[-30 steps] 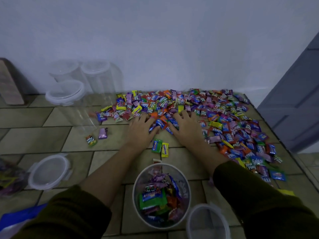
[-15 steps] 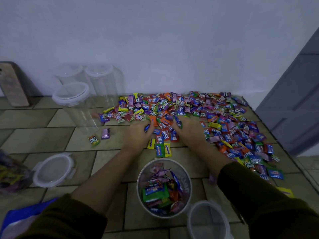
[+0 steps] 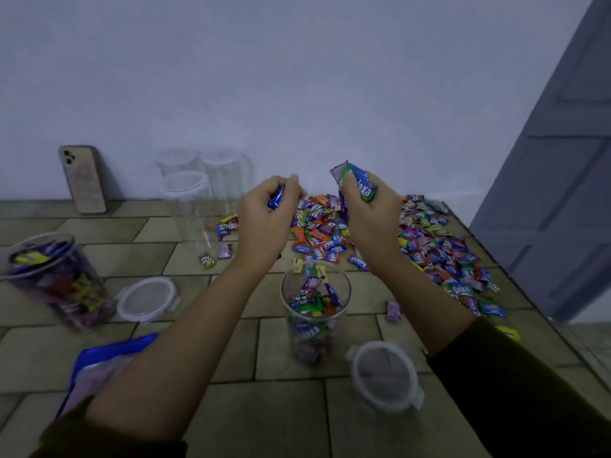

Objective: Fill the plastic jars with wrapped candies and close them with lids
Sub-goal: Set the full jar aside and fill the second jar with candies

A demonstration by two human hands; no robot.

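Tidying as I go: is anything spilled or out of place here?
A few strays lie apart from the candy pile: a purple candy right of the open jar, a yellow candy by the tiled surface's right edge, two candies beside the empty jars. Nothing looks damaged.

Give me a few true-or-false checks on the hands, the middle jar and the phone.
1. The left hand and the right hand both grip wrapped candies. True.
2. The middle jar is closed. False: its mouth is open, and a lid lies on the tiled surface beside it.
3. The middle jar is partly filled. True.
4. The phone lies flat. False: it leans upright against the wall.
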